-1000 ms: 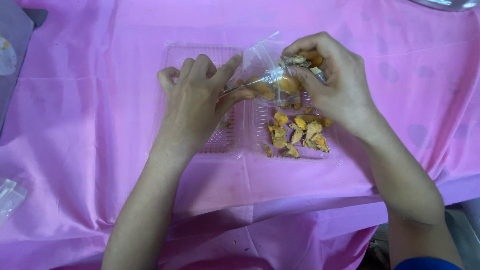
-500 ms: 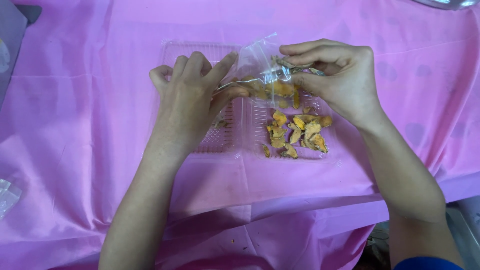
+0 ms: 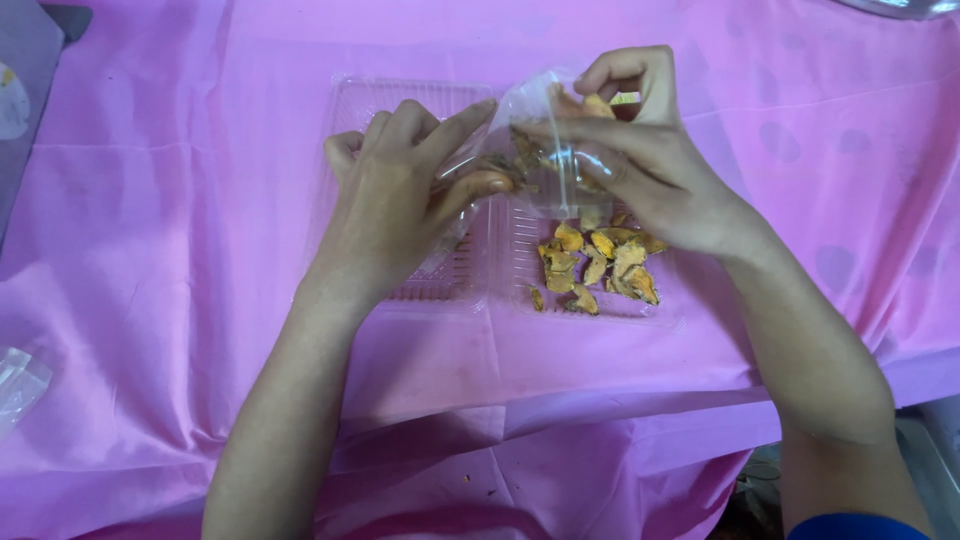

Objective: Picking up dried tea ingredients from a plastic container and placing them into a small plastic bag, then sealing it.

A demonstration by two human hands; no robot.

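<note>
left hand (image 3: 400, 195) — pinches clear plastic bag (image 3: 545, 150) | right hand (image 3: 640, 150) — grips bag's other side | bag held just above open clear tray (image 3: 420, 100) holding orange-brown pieces (image 3: 595, 265) | pink tablecloth (image 3: 180, 200)

A small clear plastic bag (image 3: 545, 150) sits at upper centre, above an open clear hinged tray (image 3: 400, 100). Another crumpled clear wrapper (image 3: 18, 385) lies at the left edge

You see a pink tablecloth (image 3: 180, 250) covering the table. A crumpled clear plastic wrapper (image 3: 18, 385) lies at your left edge.
</note>
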